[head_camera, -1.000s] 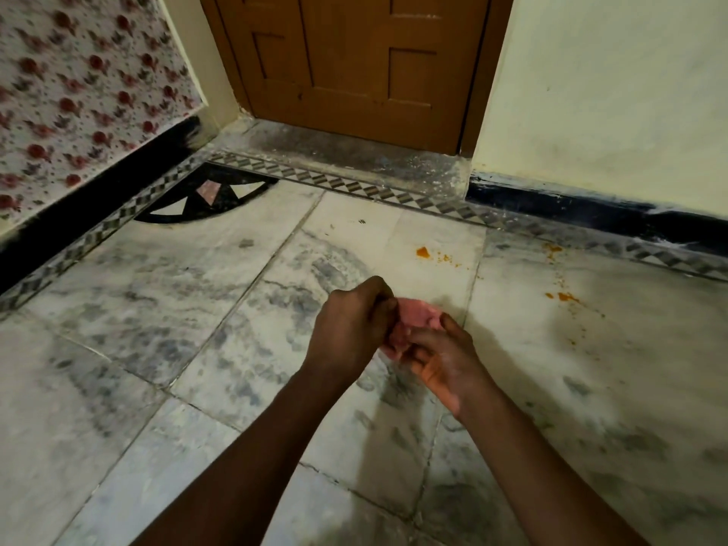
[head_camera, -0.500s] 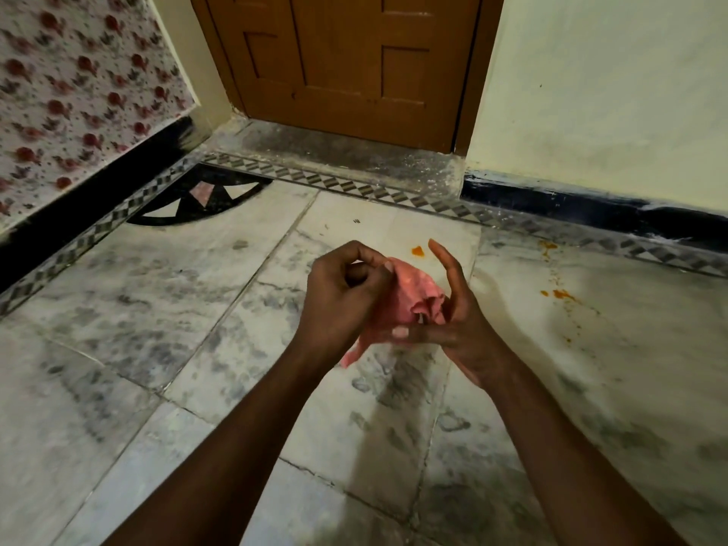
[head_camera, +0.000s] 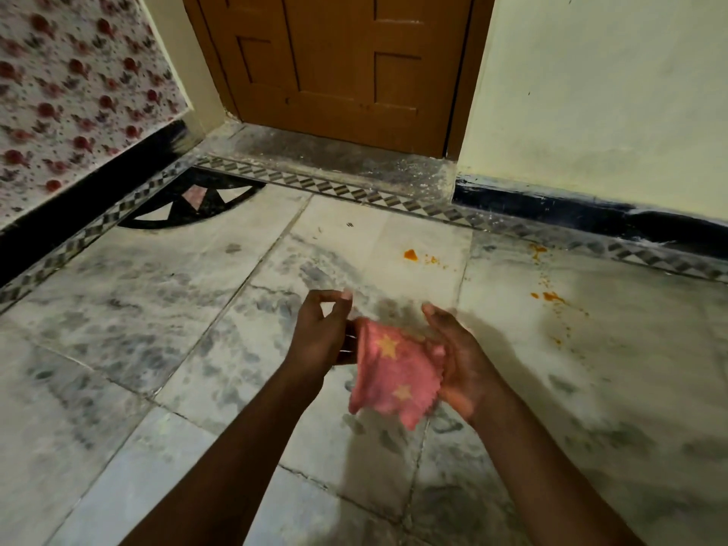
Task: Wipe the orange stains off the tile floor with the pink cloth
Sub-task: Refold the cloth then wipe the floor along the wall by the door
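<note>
The pink cloth [head_camera: 390,372] hangs between both hands above the floor, the left hand [head_camera: 321,333] pinching its upper edge and the right hand [head_camera: 459,360] cupped against its side, while the orange stains [head_camera: 410,254] lie ahead of and nearer the right hand.

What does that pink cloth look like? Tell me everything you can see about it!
The pink cloth looks soft and fuzzy, like a small towel, with yellow stars on it and a bumpy zigzag edge on its lower right side. It is blurry, partly opened out and hanging in the air above the tile floor, not touching it. The left hand holds its upper left edge, and the right hand touches its right side with straightish fingers. It looks clean, with no orange on the side shown.
</note>
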The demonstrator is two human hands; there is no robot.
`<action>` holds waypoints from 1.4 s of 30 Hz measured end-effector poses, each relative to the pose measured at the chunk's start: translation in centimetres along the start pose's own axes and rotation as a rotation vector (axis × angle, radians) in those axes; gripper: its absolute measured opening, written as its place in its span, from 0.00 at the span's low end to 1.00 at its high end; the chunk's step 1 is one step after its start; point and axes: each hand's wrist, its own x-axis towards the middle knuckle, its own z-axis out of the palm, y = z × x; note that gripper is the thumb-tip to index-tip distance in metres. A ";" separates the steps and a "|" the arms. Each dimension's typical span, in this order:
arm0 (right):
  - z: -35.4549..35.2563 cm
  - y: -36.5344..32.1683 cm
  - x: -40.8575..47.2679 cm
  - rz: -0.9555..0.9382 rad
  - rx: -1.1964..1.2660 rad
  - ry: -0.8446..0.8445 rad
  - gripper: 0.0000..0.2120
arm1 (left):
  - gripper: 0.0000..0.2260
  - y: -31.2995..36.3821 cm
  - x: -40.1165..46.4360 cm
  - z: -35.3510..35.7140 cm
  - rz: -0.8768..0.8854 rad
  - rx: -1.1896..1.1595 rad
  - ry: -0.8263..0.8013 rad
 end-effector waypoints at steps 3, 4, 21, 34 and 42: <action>-1.3 0.3 0.3 -0.107 0.027 0.052 0.34 | 0.13 -0.8 0.0 -0.5 -0.013 -0.062 -0.019; -1.3 0.3 0.1 -0.125 -0.008 0.070 0.37 | 0.12 -0.9 0.0 -0.6 0.005 -0.065 -0.033; -0.5 -1.2 -0.8 -0.352 -0.257 0.178 0.18 | 0.13 -1.2 -1.1 -0.2 0.170 0.037 0.029; 0.2 -3.0 -1.4 -0.431 -0.760 0.263 0.27 | 0.14 -2.9 -1.8 0.4 0.216 0.073 -0.001; 0.4 -3.1 -1.9 -0.539 -1.109 0.304 0.13 | 0.14 -3.1 -1.5 0.7 0.400 0.304 0.087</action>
